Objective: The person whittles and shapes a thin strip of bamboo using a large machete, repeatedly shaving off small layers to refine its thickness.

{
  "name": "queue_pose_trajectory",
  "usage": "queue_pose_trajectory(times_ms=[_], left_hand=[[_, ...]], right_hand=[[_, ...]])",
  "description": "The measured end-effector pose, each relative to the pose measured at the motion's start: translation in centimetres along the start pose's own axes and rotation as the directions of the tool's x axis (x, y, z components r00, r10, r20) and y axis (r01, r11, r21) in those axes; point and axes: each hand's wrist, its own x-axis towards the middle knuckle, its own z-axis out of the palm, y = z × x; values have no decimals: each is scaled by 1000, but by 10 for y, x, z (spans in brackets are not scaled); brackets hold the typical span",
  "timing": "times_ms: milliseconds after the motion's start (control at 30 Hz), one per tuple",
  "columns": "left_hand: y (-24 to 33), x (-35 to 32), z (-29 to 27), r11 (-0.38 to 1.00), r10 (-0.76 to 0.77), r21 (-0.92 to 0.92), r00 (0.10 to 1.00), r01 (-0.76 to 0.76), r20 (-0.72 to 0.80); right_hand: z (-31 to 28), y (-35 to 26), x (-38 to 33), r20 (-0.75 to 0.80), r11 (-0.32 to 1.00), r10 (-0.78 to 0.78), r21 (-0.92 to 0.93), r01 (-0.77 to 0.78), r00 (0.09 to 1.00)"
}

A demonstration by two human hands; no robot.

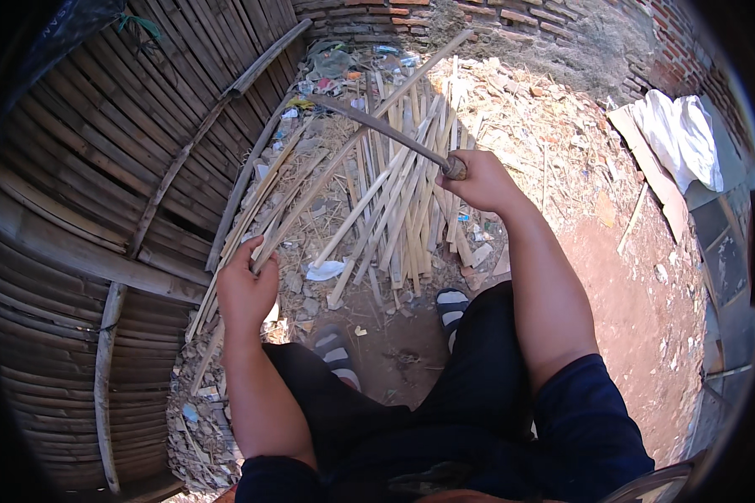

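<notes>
Long bamboo strip propped up on my left, blade raised on my right

The bamboo strip runs on a long diagonal, from the left hand up and away toward the brick wall, so its far end lies well ahead of me and across to the right. My left hand is the nearer one, fingers wrapped shut round the low end. The right hand is fisted tight on the handle of a curved blade, arm stretched forward, the blade angled up-left over the strip and the pile of split bamboo lying on the ground, just ahead of my sandals
</notes>
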Motion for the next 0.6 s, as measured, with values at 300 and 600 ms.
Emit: queue_pose_trajectory(times_ms=[300, 600], left_hand=[[16, -3, 4, 999, 21, 40, 999, -23, 40], [6, -2, 1, 998, 41, -46, 998, -43, -39]], right_hand=[[9, -17, -13, 75, 973, -206, -91, 212, 976], [7, -14, -8, -87, 975, -223, -21, 222, 971]])
